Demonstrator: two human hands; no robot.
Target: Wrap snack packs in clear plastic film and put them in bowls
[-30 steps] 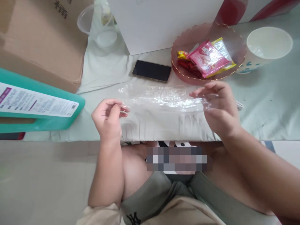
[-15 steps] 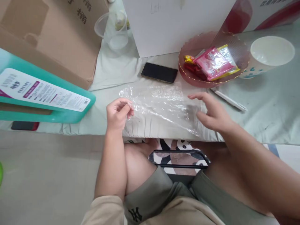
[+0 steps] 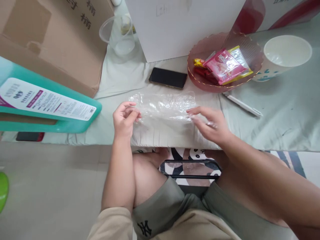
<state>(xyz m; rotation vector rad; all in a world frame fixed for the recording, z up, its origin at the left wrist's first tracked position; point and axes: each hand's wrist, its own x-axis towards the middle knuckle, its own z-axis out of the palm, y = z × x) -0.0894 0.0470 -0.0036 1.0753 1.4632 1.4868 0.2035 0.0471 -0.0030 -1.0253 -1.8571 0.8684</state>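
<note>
A clear plastic bag point(image 3: 162, 106), thin and crinkled, lies stretched between my two hands at the near part of the cloth-covered table. My left hand point(image 3: 125, 118) pinches its left end between thumb and fingers. At the other end, my right hand point(image 3: 208, 123) has its thumb and fingers closed on the bag's right edge, and a bit of the film shows along the fingers. Just beyond the bag lies a dark phone point(image 3: 168, 78), touched by neither hand. A white pen point(image 3: 243, 105) rests to the right of my right hand.
Behind the phone stand a white box point(image 3: 180, 30) and a pink bowl point(image 3: 197, 80) of wrapped snacks, with a paper cup point(image 3: 282, 56) beside it. At left are a green jug point(image 3: 92, 113), a cardboard box point(image 3: 75, 50), a clear plastic cup point(image 3: 122, 43) and another phone point(image 3: 30, 136).
My right hand has moved left and closed on the bag's right edge. The bag's near edge, earlier slanting toward the table front, now lies higher and straighter. My left hand keeps its pinch.
</note>
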